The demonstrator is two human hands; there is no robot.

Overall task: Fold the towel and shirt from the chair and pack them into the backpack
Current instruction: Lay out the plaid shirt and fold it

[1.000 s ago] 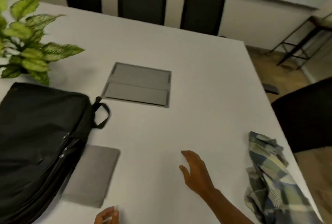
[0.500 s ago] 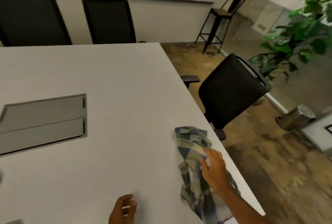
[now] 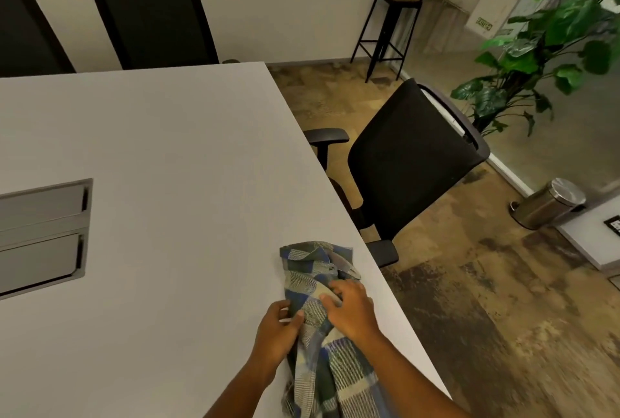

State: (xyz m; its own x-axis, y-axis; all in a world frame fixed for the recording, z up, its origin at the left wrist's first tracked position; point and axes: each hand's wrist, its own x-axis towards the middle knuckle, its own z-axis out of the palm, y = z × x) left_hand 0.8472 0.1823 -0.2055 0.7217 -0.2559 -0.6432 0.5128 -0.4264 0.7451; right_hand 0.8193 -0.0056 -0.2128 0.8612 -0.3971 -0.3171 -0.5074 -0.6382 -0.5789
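A crumpled blue, green and cream plaid shirt (image 3: 318, 283) lies near the right edge of the white table (image 3: 167, 149), with its lower part running off the bottom of the view. My left hand (image 3: 276, 333) pinches a fold of the shirt at its left side. My right hand (image 3: 350, 312) grips the cloth from the top, fingers curled into it. The black office chair (image 3: 409, 162) stands beside the table's right edge with nothing visible on it. The backpack and the towel are out of view.
A grey recessed cable hatch (image 3: 43, 233) sits in the table at the left. Two black chairs (image 3: 151, 18) stand behind the table's far edge. A metal bar stool (image 3: 392, 14), a leafy plant (image 3: 553, 38) and a steel bin (image 3: 550, 202) stand to the right.
My view has swung right, away from the backpack, to the shirt. My right hand moved from the bare table onto the shirt, and my left hand came up and took hold of its left side.
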